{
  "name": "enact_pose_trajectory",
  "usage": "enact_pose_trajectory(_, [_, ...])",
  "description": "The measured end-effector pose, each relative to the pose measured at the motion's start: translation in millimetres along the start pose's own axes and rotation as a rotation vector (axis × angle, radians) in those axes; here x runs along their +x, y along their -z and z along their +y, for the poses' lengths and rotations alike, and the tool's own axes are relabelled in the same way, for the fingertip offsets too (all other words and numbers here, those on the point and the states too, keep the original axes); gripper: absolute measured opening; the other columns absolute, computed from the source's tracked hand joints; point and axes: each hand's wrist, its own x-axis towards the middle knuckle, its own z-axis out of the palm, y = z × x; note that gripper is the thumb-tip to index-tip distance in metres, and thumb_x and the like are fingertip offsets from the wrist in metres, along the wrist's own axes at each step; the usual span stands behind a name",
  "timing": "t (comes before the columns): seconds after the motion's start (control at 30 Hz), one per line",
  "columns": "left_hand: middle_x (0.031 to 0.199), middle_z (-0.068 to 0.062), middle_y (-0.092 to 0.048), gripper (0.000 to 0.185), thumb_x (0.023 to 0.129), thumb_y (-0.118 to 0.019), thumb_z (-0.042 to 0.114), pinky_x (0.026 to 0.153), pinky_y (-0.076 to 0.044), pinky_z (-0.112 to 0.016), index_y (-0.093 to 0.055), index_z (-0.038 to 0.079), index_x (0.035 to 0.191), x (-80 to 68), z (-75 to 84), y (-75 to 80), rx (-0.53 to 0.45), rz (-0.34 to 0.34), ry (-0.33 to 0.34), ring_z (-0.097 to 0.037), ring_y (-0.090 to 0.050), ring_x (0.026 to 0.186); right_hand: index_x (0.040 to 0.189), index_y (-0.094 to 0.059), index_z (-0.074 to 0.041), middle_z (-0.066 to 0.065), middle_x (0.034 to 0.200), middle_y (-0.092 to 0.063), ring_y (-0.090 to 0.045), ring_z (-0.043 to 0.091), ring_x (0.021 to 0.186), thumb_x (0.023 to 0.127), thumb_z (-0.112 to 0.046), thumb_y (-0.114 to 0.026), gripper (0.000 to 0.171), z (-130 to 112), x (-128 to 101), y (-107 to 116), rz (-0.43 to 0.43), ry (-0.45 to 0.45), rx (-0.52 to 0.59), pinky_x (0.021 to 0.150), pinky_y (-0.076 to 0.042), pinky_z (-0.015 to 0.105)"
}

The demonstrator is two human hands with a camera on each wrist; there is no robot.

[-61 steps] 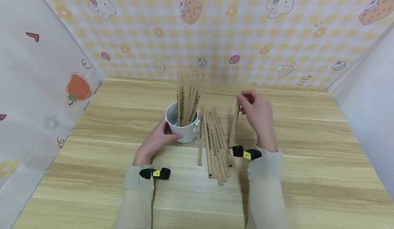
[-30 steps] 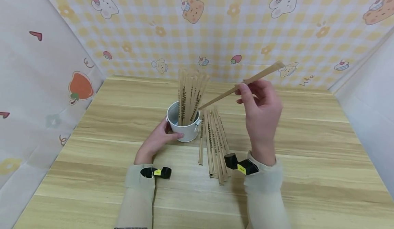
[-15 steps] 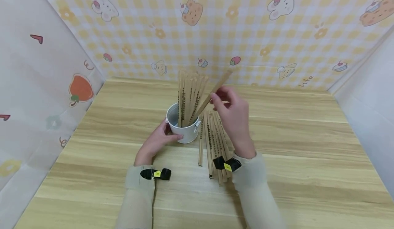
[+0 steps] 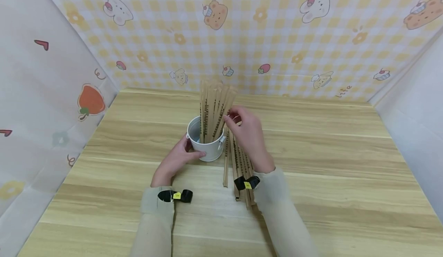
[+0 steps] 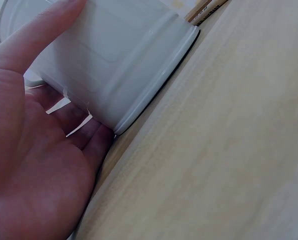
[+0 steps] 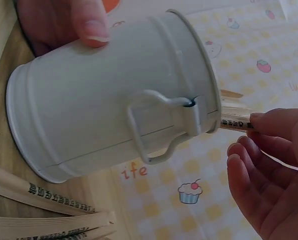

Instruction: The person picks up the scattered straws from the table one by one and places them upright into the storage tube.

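My left hand point(image 4: 177, 157) grips the side of a small white metal bucket point(image 4: 211, 151), thumb on the near wall and fingers round the left side. A bundle of paper-wrapped straws point(image 4: 210, 111) with dark print stands in it, leaning right. At the rim's right side my right hand point(image 4: 248, 134) pinches one wrapped straw point(image 6: 239, 121) between thumb and index finger; its lower end is inside the bucket. In the left wrist view the bucket's base meets the table. Its wire handle point(image 6: 134, 122) hangs down in the right wrist view.
Several more wrapped straws point(image 4: 237, 168) lie on the wood-grain table point(image 4: 332, 164) right of the bucket, partly under my right wrist. One straw point(image 4: 226, 164) lies a little apart, nearer the bucket. A yellow checked cloth point(image 4: 259, 30) backs the table, with white cloth at both sides.
My right hand picked a wrapped straw up from the right of the pile, tilted it, and brought it left and down into the bucket. My left hand stayed on the bucket.
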Motion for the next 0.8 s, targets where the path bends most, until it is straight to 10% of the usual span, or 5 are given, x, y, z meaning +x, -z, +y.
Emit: enact_pose_trajectory(0.8, [0.138,-0.006,-0.033,0.086,0.072,-0.075,0.02,0.103,-0.026,-0.04,-0.023,0.021,0.141,-8.2,25.2,-3.0,-0.029,-0.024,-0.008,-0.021,-0.031,0.126,0.106,-0.061,-0.013,-0.001,0.095,-0.06,-0.055,0.014,0.076,0.09,-0.027,-0.052,0.024,35.4,2.7,20.3,-0.065,-0.241,0.012,0.058,-0.049,0.026])
